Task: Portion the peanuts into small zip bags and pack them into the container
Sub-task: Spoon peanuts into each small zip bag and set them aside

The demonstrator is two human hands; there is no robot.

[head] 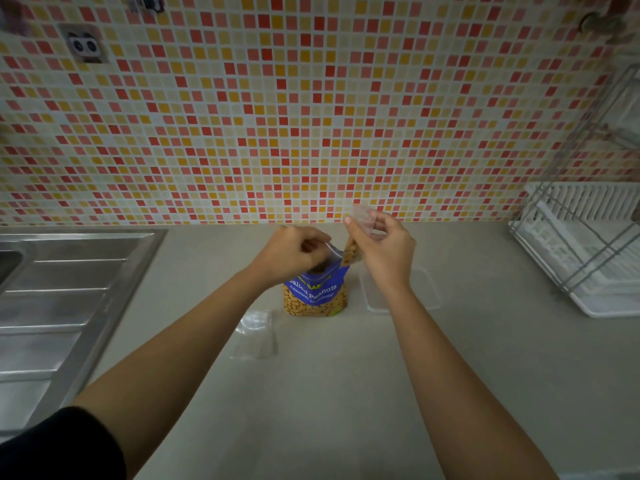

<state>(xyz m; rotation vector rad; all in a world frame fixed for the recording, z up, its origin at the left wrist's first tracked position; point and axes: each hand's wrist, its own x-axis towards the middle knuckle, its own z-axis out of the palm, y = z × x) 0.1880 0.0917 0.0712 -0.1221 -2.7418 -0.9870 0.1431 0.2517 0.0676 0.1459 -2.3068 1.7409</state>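
- A pale surface [346, 393] runs along a wall of little red, orange and cream tiles [311, 116].
- A metal sink [69, 289] is on the left and a white dish rack [588, 254] on the right.
- The blue salted peanuts bag [315, 296] stands in the middle.
- The left hand [294, 252] has its grip pinched on the bag's open top.
- The right hand [384, 251] has its grip around a small zip bag [353, 252] with peanuts inside, just above the big bag.
- A clear container [426, 285] sits behind the right arm.
- Empty zip bags [256, 334] lie near the big bag.
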